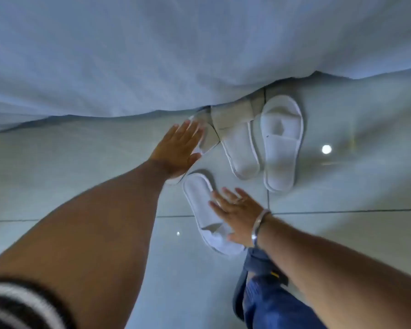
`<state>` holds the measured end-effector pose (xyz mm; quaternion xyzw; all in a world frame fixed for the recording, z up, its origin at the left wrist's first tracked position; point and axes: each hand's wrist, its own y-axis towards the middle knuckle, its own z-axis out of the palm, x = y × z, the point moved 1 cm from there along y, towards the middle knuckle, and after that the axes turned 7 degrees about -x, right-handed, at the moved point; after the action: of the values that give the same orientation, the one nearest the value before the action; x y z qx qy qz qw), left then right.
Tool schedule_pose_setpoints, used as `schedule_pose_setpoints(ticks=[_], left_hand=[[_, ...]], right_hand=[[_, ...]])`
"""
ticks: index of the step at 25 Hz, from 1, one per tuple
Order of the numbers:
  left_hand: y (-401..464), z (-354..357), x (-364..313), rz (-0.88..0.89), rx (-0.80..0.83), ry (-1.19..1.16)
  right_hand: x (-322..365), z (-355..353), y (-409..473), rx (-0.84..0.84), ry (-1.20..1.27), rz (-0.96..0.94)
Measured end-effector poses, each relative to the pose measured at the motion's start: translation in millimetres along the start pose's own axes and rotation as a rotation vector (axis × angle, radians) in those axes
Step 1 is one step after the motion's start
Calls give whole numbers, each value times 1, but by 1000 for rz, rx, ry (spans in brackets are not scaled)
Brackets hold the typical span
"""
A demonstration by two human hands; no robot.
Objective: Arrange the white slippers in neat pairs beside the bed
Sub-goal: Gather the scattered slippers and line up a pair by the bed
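Several white slippers lie on the tiled floor by the bed. Two of them, one with a beige strap and one all white, lie side by side with toes toward the bed. A third slipper lies mostly under my left hand, which rests flat on it with fingers spread. The fourth slipper lies nearer me, toe pointing toward me. My right hand lies flat on it, fingers apart, with a metal bangle on the wrist.
The white bedsheet hangs over the bed's side and touches the floor across the upper half of the view. The glossy grey tiles reflect ceiling lights. My knee in blue jeans is at the bottom right, close to the near slipper.
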<state>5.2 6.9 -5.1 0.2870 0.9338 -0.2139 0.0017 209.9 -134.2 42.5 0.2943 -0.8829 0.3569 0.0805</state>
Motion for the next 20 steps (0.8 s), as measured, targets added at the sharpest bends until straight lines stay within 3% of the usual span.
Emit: schedule_pose_setpoints(ticks=[2, 7, 20], left_hand=[[25, 36, 11, 152, -86, 2], [36, 76, 32, 268, -282, 37], [35, 68, 28, 267, -261, 52]], right_hand=[[22, 36, 39, -16, 13, -50], [36, 74, 68, -229, -41, 46], [49, 76, 67, -266, -49, 171]])
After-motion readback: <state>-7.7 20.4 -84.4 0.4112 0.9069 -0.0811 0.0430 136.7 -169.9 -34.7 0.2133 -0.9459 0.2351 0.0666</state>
